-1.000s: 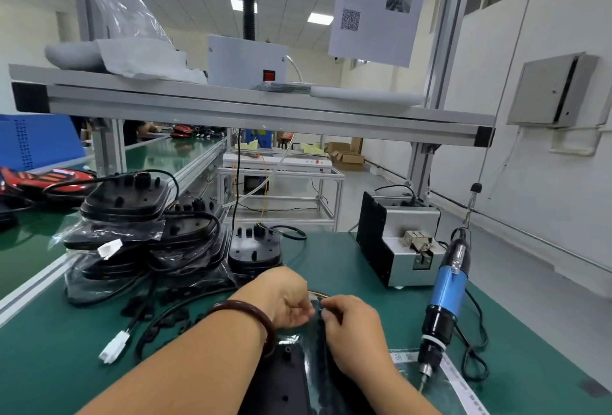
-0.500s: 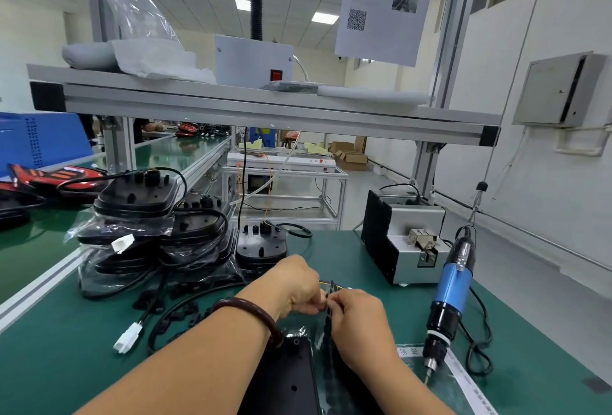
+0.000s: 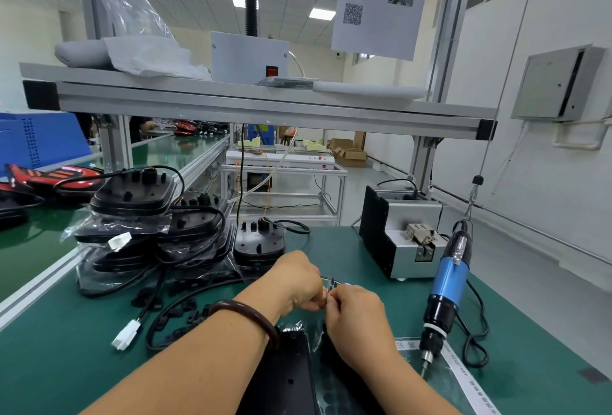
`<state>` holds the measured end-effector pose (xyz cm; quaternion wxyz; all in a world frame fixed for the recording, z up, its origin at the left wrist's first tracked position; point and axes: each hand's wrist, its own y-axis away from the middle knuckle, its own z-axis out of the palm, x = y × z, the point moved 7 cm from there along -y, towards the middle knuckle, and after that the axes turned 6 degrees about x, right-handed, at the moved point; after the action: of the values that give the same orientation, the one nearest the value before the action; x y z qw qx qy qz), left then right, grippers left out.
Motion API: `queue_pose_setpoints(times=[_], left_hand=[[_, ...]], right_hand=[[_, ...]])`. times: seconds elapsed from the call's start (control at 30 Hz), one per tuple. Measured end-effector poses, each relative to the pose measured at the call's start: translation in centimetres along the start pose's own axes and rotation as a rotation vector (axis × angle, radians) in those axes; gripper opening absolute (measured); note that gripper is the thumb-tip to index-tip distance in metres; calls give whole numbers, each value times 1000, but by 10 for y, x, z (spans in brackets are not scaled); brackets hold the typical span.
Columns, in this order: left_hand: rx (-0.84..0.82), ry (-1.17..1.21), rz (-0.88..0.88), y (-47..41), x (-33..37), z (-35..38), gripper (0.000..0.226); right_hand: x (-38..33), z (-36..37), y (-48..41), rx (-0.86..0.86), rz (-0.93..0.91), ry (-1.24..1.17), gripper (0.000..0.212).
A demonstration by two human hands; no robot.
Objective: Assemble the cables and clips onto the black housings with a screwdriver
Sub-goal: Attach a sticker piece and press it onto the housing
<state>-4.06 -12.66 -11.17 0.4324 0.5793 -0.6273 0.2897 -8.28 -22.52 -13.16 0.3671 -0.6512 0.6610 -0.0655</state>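
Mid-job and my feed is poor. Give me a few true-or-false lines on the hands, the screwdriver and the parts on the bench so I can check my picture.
1. The blue screwdriver hangs untouched to the right of both hands. True.
2. The right hand grips the screwdriver. False: it meets the left hand and both pinch thin wires between them.
3. A white connector lies on the green table, left of the hands. True.
4. The bagged black housings are stacked at the right edge. False: they are stacked at the back left.
5. The dark bracelet is on the right wrist. False: it is on the left wrist.
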Motion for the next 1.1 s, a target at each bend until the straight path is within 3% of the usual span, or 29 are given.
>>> queue_pose_setpoints(times=[0.33, 0.43, 0.5, 0.7, 0.87, 1.03, 1.1], left_hand=[[41, 96, -80, 3, -9, -9, 24], [117, -146, -1, 1, -4, -20, 8], [208, -295, 95, 2, 4, -29, 19], [94, -49, 105, 12, -1, -9, 45], [133, 26, 105, 17, -2, -12, 46], [35, 411, 80, 30, -10, -29, 42], [-5, 483, 87, 36, -15, -35, 41]], right_hand=[[19, -5, 1, 65, 236, -303, 20], [22, -9, 0, 109, 289, -400, 22], [20, -11, 0, 130, 263, -394, 22], [6, -14, 1, 167, 132, -299, 19], [-2, -22, 3, 135, 53, -358, 15], [15, -28, 0, 106, 354, -870, 16], [8, -26, 1, 32, 376, -973, 14]])
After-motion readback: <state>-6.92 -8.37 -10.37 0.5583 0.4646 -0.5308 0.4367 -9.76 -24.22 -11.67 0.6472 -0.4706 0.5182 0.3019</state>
